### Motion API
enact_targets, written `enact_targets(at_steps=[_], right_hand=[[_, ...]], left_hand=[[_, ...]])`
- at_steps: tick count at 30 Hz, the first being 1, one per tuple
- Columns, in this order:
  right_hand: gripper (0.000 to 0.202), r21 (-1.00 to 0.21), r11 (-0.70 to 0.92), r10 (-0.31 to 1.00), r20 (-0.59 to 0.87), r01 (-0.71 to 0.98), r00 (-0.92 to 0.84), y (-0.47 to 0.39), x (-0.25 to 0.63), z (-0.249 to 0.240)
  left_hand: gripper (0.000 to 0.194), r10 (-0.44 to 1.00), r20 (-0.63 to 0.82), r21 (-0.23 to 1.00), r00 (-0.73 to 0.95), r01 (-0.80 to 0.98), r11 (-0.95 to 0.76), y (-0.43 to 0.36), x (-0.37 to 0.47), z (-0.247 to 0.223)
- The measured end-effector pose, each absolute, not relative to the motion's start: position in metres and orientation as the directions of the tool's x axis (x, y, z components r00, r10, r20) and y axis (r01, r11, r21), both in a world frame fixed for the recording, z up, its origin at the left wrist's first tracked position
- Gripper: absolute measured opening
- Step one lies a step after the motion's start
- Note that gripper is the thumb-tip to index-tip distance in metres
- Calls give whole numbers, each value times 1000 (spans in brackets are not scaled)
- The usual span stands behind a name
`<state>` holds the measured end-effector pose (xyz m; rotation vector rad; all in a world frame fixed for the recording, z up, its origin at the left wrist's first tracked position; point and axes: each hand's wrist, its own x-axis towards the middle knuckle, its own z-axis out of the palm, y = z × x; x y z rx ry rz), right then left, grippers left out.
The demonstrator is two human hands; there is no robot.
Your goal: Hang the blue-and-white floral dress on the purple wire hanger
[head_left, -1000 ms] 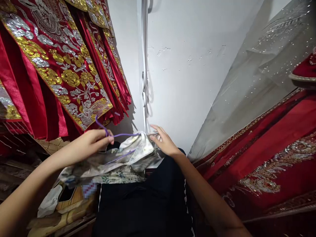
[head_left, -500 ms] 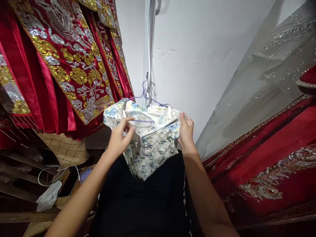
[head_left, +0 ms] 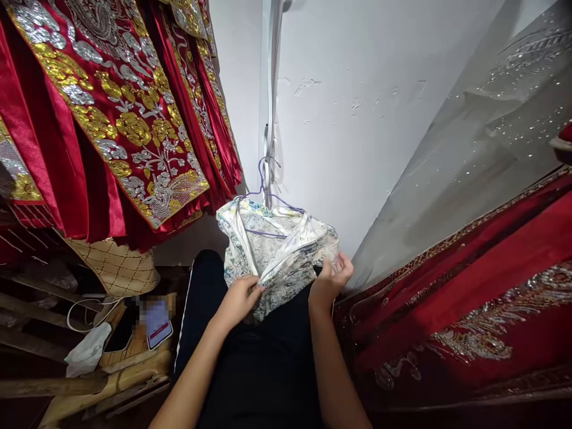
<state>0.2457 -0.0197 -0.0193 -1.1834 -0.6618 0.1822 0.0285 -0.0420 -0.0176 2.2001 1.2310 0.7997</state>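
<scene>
A floral blouse (head_left: pixel 286 271) in white, grey, blue and yellow hangs on a thin purple hanger (head_left: pixel 263 179) in front of me. Its V-shaped front opening lies loose, and the hanger's lower bar crosses inside it. My left hand (head_left: pixel 239 301) is closed on the blouse's front near the bottom of the opening, thumb on top. At the sleeve on the right, my right hand (head_left: pixel 331 280) pinches the pale cloth edge, slightly blurred. The lower part of the blouse rests over my dark-clothed lap.
Red garments with gold and silver sequins (head_left: pixel 143 128) hang at left. A sheer glittering veil (head_left: pixel 451 161) and red embroidered cloth (head_left: pixel 473 298) fill the right. A phone (head_left: pixel 158 325), white cable and crumpled tissue (head_left: pixel 89 351) lie on a wooden stool (head_left: pixel 134 369) at lower left.
My left hand has moved down from the hanger bar to the blouse's front and closed on it. My right hand has shifted lower along the sleeve. The blouse hangs lower and more bunched.
</scene>
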Motion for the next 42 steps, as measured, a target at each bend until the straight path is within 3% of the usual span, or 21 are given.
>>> enact_targets(at_steps=[2, 5, 9, 12, 16, 23, 26, 31, 37, 42], right_hand=[[33, -890, 336, 491, 445, 309, 749, -40, 228, -40], [19, -865, 324, 654, 497, 383, 570, -62, 201, -70], [17, -884, 314, 849, 424, 346, 315, -63, 175, -93], [15, -911, 298, 919, 355, 287, 174, -58, 169, -97], [20, -933, 313, 920, 344, 178, 189, -57, 168, -98], [21, -919, 350, 915, 377, 183, 140, -57, 169, -99], [20, -916, 346, 921, 373, 204, 110, -56, 170, -98], [19, -908, 326, 904, 381, 264, 194, -54, 172, -105], [20, -887, 338, 901, 402, 314, 166, -48, 176, -113], [25, -857, 334, 891, 423, 393, 166, -38, 182, -108]], left_hand=[[27, 883, 280, 685, 378, 566, -459, -47, 30, -22], [26, 882, 297, 704, 366, 540, -461, -52, 35, -25], [22, 878, 329, 715, 347, 516, -472, -59, 45, -27], [20, 877, 370, 692, 308, 538, -481, -64, 51, -27], [23, 871, 430, 705, 237, 514, -488, -67, 53, -30], [22, 878, 446, 801, 174, 360, -479, -60, 53, -39], [28, 915, 384, 882, 121, 246, -403, -58, 52, -40], [44, 976, 198, 978, 87, -89, -191, -59, 55, -40], [52, 999, -30, 909, 16, -416, 34, -42, 58, -23], [55, 995, 67, 840, -74, -534, -96, 3, 59, 42]])
